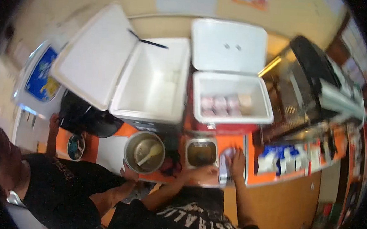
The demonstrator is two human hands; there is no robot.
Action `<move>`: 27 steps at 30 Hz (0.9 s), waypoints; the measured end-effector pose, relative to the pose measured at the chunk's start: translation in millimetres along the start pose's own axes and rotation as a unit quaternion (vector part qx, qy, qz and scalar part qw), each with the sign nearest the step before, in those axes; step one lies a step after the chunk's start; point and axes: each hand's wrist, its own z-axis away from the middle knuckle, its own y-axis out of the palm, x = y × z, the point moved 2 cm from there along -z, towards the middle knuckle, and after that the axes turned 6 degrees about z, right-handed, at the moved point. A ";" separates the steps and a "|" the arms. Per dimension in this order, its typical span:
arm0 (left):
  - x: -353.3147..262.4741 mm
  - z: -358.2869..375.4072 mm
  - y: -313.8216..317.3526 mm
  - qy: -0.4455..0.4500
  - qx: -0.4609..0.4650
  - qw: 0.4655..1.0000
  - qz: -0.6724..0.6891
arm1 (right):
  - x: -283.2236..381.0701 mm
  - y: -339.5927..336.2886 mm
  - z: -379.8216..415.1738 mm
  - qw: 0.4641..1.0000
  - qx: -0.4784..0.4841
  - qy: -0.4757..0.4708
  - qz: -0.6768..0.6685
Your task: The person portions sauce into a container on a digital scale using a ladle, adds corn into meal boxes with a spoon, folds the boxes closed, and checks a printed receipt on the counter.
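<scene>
Black lettered shirt [200,218] is seen closest. Right hand [237,160], fingers loosely bent, is laid against a pale purplish item [224,172] by the orange counter's [252,156] edge, partly covering it; left hand [204,174] is half-curled just beside, grip can't be told for either. Brownish stuff [202,155]'s held in the metal tray [186,152], pale utensil [150,154] in the pot [162,160], pinkish packs [220,103] in the small cooler [254,119].

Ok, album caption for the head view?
Left hand by a metal food pan, right hand at a lavender item, open coolers behind.
</scene>
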 end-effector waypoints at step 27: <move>95.8 -51.9 -14.6 0.110 -0.101 0.988 -0.036 | -5.9 19.5 20.4 0.986 0.112 0.008 0.124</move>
